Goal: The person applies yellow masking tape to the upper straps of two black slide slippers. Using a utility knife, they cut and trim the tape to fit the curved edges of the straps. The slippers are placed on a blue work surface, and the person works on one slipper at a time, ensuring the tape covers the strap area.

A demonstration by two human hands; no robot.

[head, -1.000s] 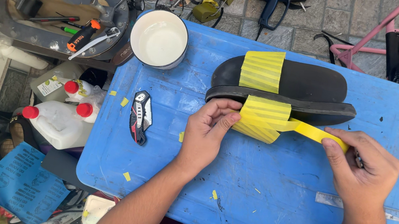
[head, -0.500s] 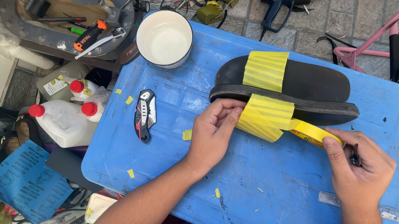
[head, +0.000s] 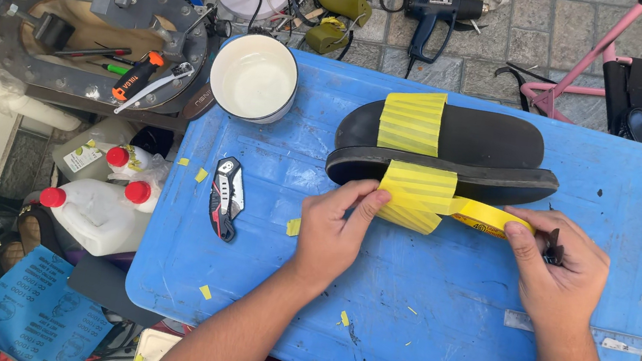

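Yellow tape (head: 422, 195) wraps the sole's (head: 462, 156) near edge, hands pinching it.

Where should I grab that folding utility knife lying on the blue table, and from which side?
Grip the folding utility knife across its middle, thumb and fingers on its two long edges. It lies flat, lengthwise toward the table's near edge, apart from both hands, with bare table on either side. Coming from above looks simplest, probably with the left hand, which is nearer.

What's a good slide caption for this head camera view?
Left hand presses yellow tape onto a black shoe sole; right hand pulls the strip taut.
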